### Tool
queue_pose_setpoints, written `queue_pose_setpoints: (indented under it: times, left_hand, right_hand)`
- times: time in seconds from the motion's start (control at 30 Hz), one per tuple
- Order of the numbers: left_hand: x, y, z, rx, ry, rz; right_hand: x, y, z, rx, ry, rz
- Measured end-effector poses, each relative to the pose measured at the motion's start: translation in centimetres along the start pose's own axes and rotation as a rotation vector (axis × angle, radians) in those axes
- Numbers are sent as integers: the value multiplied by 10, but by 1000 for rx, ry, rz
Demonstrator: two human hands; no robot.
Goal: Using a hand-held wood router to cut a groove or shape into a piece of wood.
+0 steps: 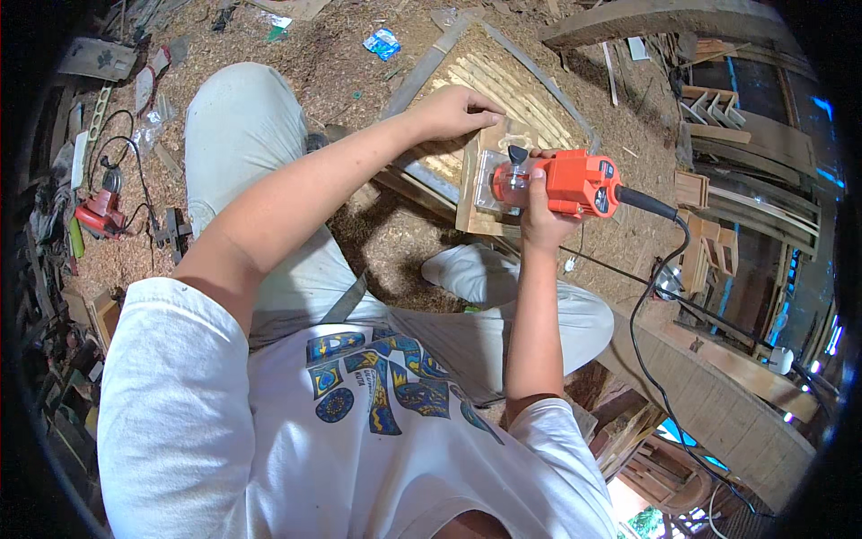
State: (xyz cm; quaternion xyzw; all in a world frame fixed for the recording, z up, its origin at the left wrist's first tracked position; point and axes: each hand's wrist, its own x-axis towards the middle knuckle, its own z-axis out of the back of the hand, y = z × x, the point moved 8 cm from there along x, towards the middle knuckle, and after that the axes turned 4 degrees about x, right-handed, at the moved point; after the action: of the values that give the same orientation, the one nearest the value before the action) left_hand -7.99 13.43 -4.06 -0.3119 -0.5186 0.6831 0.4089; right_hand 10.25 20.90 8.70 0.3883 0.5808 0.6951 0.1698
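Note:
My right hand (541, 216) is wrapped round an orange trim router (575, 182) with a clear base, held on its side edge at the middle right. The base rests on a light wooden board (474, 214); a curved carved groove shows on the board beside it. My left hand (453, 114) is at the board's far left corner, with curled fingers and thumb closed on its edge; the fingertips are partly hidden. Beneath the board lies a framed wooden panel (431, 67) with pale slats. A black cord (654, 205) leaves the router's end.
Shavings cover the ground (359, 90). A red power tool (101, 213) with a cord lies at the left. A blue wrapper (382, 43) is on the far ground. A thick wooden beam (718, 404) and several wooden pieces (718, 117) line the right side.

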Motion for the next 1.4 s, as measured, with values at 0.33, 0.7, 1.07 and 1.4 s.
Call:
queue_pose_setpoints:
  times: [0.33,0.7,1.07,1.4]
  left_hand:
    - [-1,-6,6,49,-6,23]
    - [2,0,6,13,-35,28]
    - [0,-7,12,13,-11,104]
    - [-1,-13,14,78,-16,114]
  right_hand:
    - [2,0,-5,-21,25,-7]
    - [1,-1,-9,13,27,-14]
    - [1,1,-13,-20,80,46]
    - [0,1,-13,-53,82,44]
